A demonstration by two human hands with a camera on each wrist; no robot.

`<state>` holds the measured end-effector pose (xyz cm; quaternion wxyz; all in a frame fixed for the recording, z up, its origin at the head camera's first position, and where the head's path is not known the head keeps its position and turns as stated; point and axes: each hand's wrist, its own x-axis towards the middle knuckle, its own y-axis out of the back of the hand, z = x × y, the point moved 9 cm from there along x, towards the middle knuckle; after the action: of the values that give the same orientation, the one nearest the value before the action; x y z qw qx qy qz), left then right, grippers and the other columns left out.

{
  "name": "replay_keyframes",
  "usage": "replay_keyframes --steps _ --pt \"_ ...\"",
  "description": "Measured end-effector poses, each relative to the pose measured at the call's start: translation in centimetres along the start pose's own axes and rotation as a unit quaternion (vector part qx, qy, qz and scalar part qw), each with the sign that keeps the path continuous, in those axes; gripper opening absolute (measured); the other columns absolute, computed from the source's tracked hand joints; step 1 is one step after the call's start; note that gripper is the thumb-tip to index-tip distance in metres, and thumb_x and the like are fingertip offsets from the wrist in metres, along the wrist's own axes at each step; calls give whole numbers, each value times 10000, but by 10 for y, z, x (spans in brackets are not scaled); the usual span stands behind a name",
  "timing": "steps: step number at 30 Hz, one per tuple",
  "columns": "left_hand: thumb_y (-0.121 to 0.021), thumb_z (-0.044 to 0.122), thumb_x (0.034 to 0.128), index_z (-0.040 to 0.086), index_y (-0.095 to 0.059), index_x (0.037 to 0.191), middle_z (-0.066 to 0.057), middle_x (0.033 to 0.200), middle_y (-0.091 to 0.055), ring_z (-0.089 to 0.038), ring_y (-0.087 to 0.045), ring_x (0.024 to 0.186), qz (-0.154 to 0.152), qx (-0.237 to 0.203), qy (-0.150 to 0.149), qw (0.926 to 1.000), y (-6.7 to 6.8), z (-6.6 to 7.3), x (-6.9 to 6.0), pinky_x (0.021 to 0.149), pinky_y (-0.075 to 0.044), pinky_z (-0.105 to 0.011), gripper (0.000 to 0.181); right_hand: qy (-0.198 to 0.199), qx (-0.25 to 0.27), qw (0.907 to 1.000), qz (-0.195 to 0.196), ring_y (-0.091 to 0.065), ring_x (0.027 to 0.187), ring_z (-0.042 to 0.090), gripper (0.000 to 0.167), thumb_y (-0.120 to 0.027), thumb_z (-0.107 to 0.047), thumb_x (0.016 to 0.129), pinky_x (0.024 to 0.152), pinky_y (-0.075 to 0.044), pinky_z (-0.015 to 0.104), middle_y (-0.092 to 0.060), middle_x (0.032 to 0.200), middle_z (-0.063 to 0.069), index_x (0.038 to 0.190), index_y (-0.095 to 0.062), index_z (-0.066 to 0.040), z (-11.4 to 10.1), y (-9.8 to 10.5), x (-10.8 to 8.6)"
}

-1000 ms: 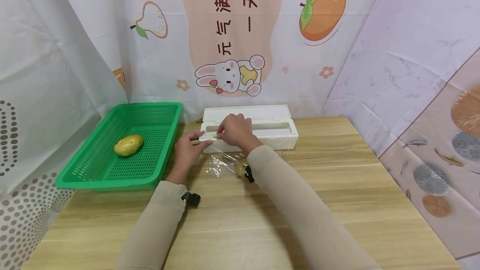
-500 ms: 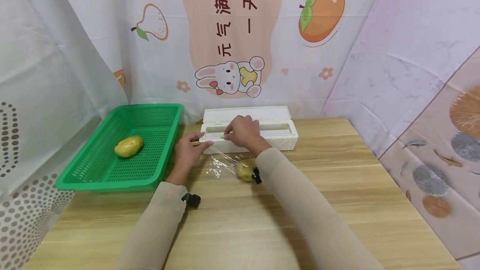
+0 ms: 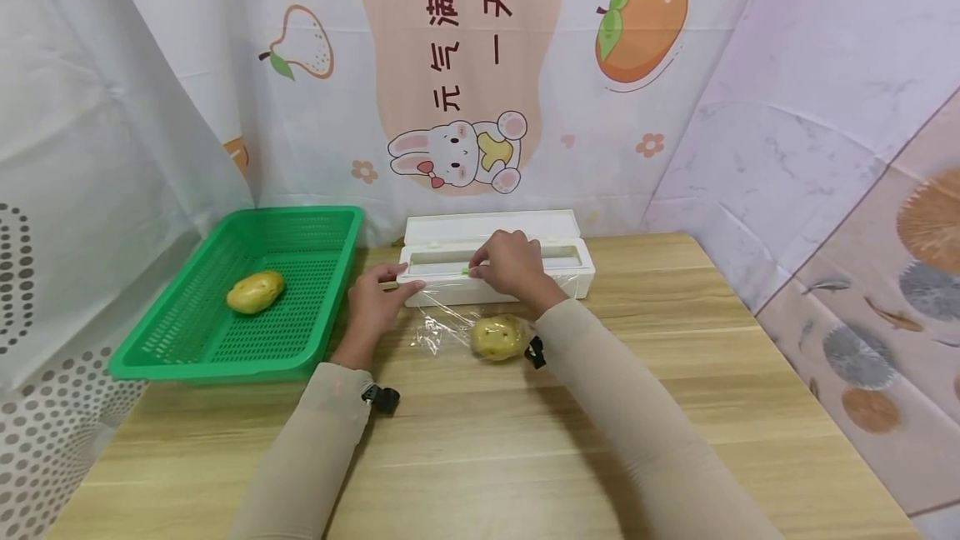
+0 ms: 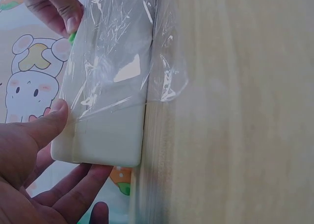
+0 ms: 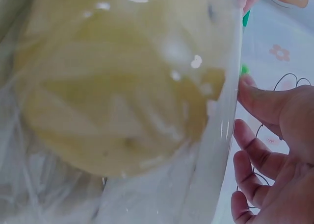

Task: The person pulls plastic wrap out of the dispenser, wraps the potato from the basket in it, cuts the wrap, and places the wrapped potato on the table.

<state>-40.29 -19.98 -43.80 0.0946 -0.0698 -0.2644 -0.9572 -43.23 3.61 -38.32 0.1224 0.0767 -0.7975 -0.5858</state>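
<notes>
A white cling film dispenser point(image 3: 572, 284) stands near the back of the table with its lid point(image 3: 491, 225) raised. My left hand point(image 3: 372, 307) grips its left end, thumb on the front edge and fingers round the end, as the left wrist view also shows. On the front rail, my right hand point(image 3: 513, 265) pinches the small green slide cutter point(image 3: 466, 271) around the middle of the box. Clear cling film point(image 4: 117, 52) hangs over the front and down to the table. A potato point(image 3: 497, 338) lies in front of the box, covered by film in the right wrist view.
Left of the box sits a green plastic basket point(image 3: 217, 372) with another potato point(image 3: 256, 292) in it. A printed curtain point(image 3: 585, 90) hangs close behind the dispenser. Wooden tabletop point(image 3: 450, 457) extends in front and to the right.
My right hand has slid to the right along the rail with the green slide cutter, uncovering more of the potato to view. The left hand stays on the dispenser's left end.
</notes>
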Motion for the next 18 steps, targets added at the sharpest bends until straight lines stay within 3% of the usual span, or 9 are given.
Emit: replay_keyframes --steps 18 --pt "-868 391 840 152 -704 1310 -126 1351 -685 -305 -719 1145 14 91 -21 10000 0 0 -1 927 -595 -458 552 47 -96 9997 210 -544 1029 258 83 -778 -435 919 874 -420 475 -684 1192 -51 960 -827 -382 31 11 -12"
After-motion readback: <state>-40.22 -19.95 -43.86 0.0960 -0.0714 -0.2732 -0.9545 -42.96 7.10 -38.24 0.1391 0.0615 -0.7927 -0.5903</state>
